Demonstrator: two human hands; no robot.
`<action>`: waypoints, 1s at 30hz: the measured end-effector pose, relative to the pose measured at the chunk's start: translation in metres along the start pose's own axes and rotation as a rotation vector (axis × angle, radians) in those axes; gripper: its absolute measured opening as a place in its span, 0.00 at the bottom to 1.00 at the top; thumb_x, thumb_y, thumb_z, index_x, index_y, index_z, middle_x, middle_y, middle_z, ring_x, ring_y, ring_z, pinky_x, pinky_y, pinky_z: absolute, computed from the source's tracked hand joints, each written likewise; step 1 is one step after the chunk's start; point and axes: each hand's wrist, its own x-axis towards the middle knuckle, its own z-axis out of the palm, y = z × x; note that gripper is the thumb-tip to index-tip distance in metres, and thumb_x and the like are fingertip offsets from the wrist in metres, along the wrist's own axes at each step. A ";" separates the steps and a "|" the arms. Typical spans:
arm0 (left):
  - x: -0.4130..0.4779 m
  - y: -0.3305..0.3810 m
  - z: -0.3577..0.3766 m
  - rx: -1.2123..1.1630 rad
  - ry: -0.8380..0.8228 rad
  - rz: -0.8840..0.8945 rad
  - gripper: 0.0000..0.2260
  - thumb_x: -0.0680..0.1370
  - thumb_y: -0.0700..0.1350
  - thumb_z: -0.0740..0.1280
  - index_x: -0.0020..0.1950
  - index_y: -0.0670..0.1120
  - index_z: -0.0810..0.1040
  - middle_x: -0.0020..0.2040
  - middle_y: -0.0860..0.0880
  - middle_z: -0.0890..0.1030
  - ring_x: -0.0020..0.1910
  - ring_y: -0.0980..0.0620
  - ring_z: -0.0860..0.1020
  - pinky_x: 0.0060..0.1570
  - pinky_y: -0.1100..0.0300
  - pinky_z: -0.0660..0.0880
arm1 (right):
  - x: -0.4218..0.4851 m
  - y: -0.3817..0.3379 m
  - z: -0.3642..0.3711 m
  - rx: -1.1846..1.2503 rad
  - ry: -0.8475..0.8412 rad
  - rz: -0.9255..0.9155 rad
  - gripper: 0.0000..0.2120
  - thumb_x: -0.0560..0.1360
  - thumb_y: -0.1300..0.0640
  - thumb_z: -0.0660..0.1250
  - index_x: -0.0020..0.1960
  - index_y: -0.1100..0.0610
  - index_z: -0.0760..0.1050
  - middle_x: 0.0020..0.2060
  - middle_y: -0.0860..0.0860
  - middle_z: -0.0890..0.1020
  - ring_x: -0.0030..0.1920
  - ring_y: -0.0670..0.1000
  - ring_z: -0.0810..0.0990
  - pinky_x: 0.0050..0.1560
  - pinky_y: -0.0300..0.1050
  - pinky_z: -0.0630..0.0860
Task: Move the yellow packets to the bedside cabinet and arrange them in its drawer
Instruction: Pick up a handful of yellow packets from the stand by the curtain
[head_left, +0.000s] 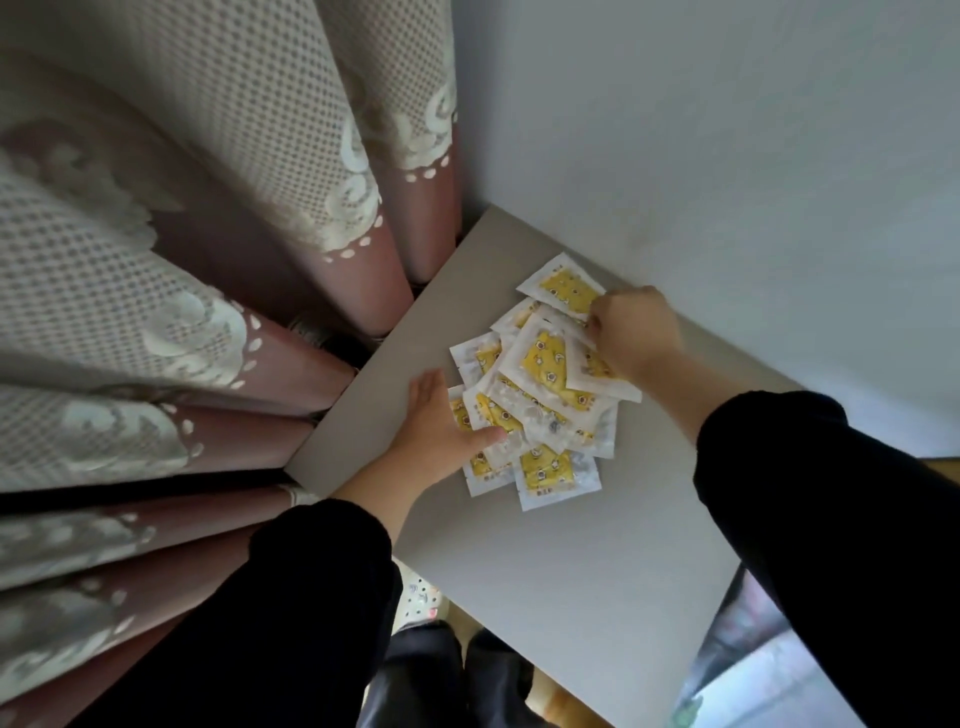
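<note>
left hand's (435, 430) thumb on yellow packets (544, 366), right hand (636, 332) gripping them

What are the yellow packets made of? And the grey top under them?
The yellow packets look like thin glossy plastic film: shiny clear edges, crinkles catching light. The grey top seems matte board, smooth, flat, perhaps laminate or painted wood.

Pink curtains (291, 364) w/ white lace overlay hang at left, white wall (727, 130) at top right.
</note>
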 end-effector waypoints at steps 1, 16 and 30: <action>-0.001 0.001 0.000 -0.049 0.009 -0.015 0.47 0.73 0.55 0.72 0.79 0.44 0.44 0.79 0.49 0.47 0.78 0.51 0.48 0.75 0.49 0.53 | -0.006 0.001 -0.002 0.054 0.061 -0.001 0.12 0.74 0.63 0.61 0.32 0.61 0.71 0.28 0.54 0.72 0.29 0.55 0.68 0.41 0.47 0.70; -0.012 0.050 0.007 -0.073 0.316 0.219 0.19 0.77 0.39 0.64 0.68 0.45 0.72 0.66 0.47 0.72 0.66 0.48 0.68 0.64 0.56 0.67 | -0.033 0.007 0.014 0.667 -0.156 0.300 0.08 0.76 0.62 0.61 0.48 0.65 0.78 0.52 0.57 0.77 0.51 0.57 0.78 0.42 0.41 0.68; 0.007 0.047 0.024 0.426 0.165 0.321 0.30 0.79 0.54 0.64 0.78 0.55 0.55 0.79 0.48 0.48 0.76 0.46 0.52 0.73 0.50 0.56 | 0.018 0.033 0.015 0.428 -0.291 0.286 0.47 0.64 0.43 0.77 0.73 0.60 0.59 0.70 0.58 0.65 0.71 0.58 0.61 0.71 0.51 0.60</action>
